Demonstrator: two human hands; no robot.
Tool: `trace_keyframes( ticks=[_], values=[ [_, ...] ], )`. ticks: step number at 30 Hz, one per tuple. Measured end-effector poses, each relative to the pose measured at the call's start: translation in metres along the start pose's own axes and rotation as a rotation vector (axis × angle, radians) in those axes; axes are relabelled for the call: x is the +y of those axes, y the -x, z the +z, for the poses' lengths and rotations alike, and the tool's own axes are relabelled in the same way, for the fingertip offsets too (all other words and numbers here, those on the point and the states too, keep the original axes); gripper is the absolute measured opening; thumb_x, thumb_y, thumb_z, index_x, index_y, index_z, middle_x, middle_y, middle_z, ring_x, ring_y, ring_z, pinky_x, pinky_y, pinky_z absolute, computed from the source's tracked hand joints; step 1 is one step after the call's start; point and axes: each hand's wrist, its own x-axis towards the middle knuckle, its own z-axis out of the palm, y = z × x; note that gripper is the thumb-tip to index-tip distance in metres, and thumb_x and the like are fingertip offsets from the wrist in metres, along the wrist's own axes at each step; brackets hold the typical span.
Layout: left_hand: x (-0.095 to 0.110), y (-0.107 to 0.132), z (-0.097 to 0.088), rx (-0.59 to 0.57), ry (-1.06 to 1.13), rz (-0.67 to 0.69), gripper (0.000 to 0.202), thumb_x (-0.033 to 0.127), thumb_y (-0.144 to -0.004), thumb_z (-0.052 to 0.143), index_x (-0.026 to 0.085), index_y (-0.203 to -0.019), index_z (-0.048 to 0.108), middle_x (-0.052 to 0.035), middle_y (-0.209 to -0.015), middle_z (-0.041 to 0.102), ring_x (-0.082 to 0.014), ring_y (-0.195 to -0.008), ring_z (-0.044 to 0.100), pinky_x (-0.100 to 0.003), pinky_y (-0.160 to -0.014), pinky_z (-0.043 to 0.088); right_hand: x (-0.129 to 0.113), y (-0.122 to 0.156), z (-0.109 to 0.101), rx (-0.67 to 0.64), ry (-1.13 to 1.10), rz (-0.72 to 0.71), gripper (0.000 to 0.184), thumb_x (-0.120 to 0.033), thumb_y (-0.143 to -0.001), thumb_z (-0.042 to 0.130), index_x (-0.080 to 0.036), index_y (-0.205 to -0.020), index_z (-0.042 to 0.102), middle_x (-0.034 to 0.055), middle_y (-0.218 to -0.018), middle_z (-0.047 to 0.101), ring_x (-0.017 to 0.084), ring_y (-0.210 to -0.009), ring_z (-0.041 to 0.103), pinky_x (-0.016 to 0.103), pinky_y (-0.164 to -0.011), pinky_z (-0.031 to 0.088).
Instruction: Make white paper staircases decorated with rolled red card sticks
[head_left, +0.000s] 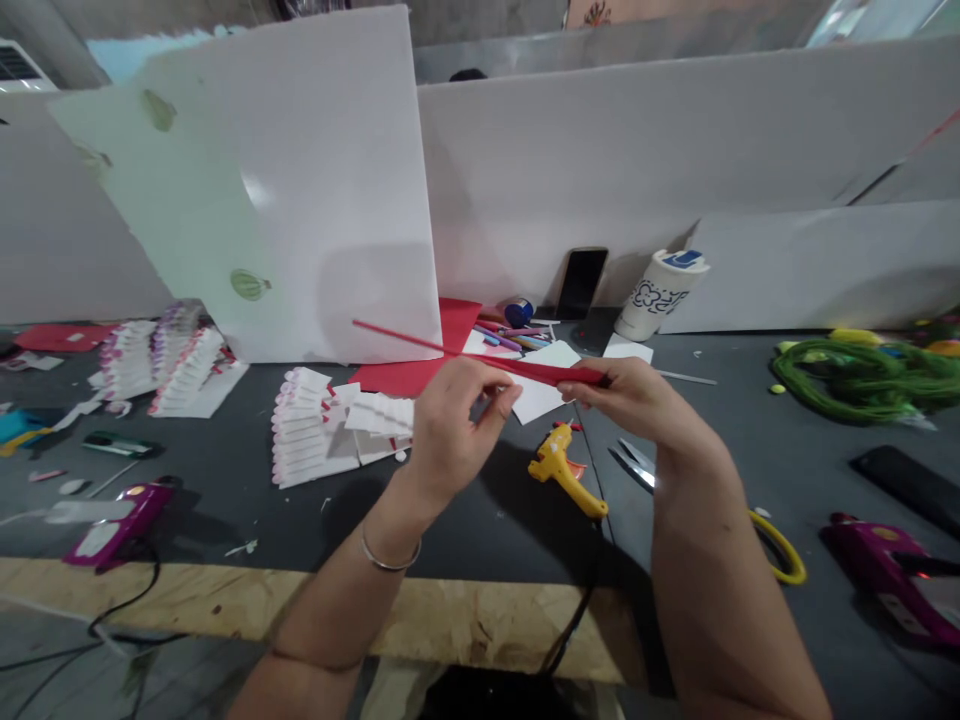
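Note:
A long, thin red paper strip (pixel 409 340), wider toward its right end, is held up above the dark table. My right hand (pixel 634 400) grips that right end between thumb and fingers. Around the middle of the strip, the curled fingers of my left hand (pixel 450 430) are closed, thumb and forefinger pinched just below it. Beneath my hands lies a yellow hot glue gun (pixel 562 470), with scissors (pixel 637 465) partly hidden by my right forearm. Pleated white paper pieces with pink edges (pixel 307 430) lie left of my left hand.
White boards (pixel 337 180) stand along the back. A phone (pixel 583 283) and a white cup (pixel 660 295) lean or stand there, near pens (pixel 517 335) and red paper (pixel 397 375). Green cord (pixel 847 380) and a purple device (pixel 892 575) lie right; another purple device (pixel 124 525) sits left.

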Motion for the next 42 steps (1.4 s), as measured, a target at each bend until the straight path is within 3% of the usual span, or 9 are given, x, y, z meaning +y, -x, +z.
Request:
trace_keyframes(
  ticks=[2, 5, 7, 10, 17, 23, 32, 37, 42],
  values=[
    [-0.001, 0.011, 0.016, -0.056, 0.126, -0.14, 0.023, 0.037, -0.093, 0.054, 0.019, -0.077, 0.055, -0.0003, -0.073, 0.06, -0.0117, -0.066, 0.055, -0.026, -0.065, 0.049, 0.004, -0.004, 0.006, 0.043, -0.093, 0.045, 0.035, -0.052, -0.081, 0.06, -0.018, -0.076, 0.067, -0.0004, -0.06, 0.059, 0.011, -0.054, 0.048, 0.024, -0.05, 0.036],
    [-0.015, 0.027, 0.046, -0.115, 0.395, -0.462, 0.023, 0.038, -0.089, 0.058, 0.019, -0.078, 0.05, 0.0006, -0.073, 0.057, -0.0101, -0.062, 0.054, -0.024, -0.058, 0.049, 0.008, -0.006, 0.019, 0.076, -0.202, 0.118, 0.038, -0.054, -0.078, 0.064, -0.016, -0.075, 0.068, -0.001, -0.056, 0.056, 0.01, -0.049, 0.043, 0.023, -0.047, 0.034],
    [-0.028, 0.034, 0.063, -0.069, 0.604, -0.674, 0.023, 0.038, -0.085, 0.063, 0.018, -0.088, 0.051, -0.0014, -0.082, 0.059, -0.011, -0.068, 0.059, -0.024, -0.059, 0.052, 0.011, -0.005, 0.028, 0.058, -0.259, 0.144, 0.038, -0.054, -0.076, 0.065, -0.016, -0.074, 0.068, -0.0006, -0.056, 0.057, 0.009, -0.049, 0.043, 0.023, -0.046, 0.034],
    [-0.038, 0.04, 0.077, 0.013, 0.809, -0.831, 0.031, 0.039, -0.078, 0.069, 0.017, -0.094, 0.056, -0.0035, -0.088, 0.063, -0.0131, -0.078, 0.062, -0.025, -0.066, 0.054, 0.014, 0.001, 0.043, 0.017, -0.311, 0.159, 0.038, -0.054, -0.074, 0.065, -0.016, -0.074, 0.068, 0.0001, -0.058, 0.06, 0.01, -0.051, 0.048, 0.023, -0.048, 0.035],
    [-0.032, 0.047, 0.081, 0.119, 0.976, -0.938, 0.032, 0.041, -0.067, 0.078, 0.014, -0.083, 0.07, -0.0033, -0.08, 0.07, -0.0128, -0.07, 0.062, -0.025, -0.067, 0.052, 0.015, 0.02, 0.065, -0.009, -0.314, 0.242, 0.04, -0.056, -0.073, 0.062, -0.017, -0.07, 0.066, -0.0007, -0.056, 0.06, 0.011, -0.049, 0.049, 0.023, -0.046, 0.035],
    [-0.032, 0.054, 0.081, 0.088, 0.997, -1.026, 0.027, 0.038, -0.065, 0.079, 0.014, -0.073, 0.069, -0.0023, -0.07, 0.07, -0.0108, -0.059, 0.061, -0.024, -0.065, 0.051, 0.018, 0.029, 0.07, -0.027, -0.277, 0.211, 0.036, -0.051, -0.078, 0.059, -0.017, -0.074, 0.069, 0.0, -0.061, 0.063, 0.012, -0.053, 0.052, 0.024, -0.05, 0.037],
    [-0.032, 0.058, 0.084, 0.101, 1.018, -1.074, 0.03, 0.038, -0.062, 0.083, 0.013, -0.071, 0.069, -0.003, -0.07, 0.071, -0.0111, -0.059, 0.063, -0.025, -0.066, 0.055, 0.028, 0.035, 0.078, 0.13, -0.233, 0.145, 0.035, -0.049, -0.082, 0.058, -0.018, -0.077, 0.072, 0.0011, -0.065, 0.066, 0.015, -0.06, 0.057, 0.025, -0.056, 0.04],
    [-0.033, 0.059, 0.086, 0.096, 1.061, -1.095, 0.033, 0.037, -0.06, 0.085, 0.011, -0.074, 0.07, -0.0025, -0.071, 0.07, -0.0116, -0.062, 0.065, -0.025, -0.066, 0.057, 0.032, 0.036, 0.07, 0.188, -0.2, 0.178, 0.041, -0.055, -0.081, 0.057, -0.018, -0.076, 0.072, 0.0025, -0.066, 0.069, 0.016, -0.06, 0.058, 0.026, -0.055, 0.041],
    [-0.044, 0.06, 0.084, 0.167, 1.003, -1.078, 0.032, 0.037, -0.06, 0.084, 0.012, -0.07, 0.068, -0.0001, -0.067, 0.067, -0.0122, -0.064, 0.065, -0.029, -0.071, 0.06, 0.041, 0.043, 0.044, 0.304, -0.01, 0.214, 0.042, -0.053, -0.085, 0.05, -0.018, -0.084, 0.072, 0.0068, -0.079, 0.073, 0.019, -0.068, 0.063, 0.028, -0.062, 0.046]
  ],
)
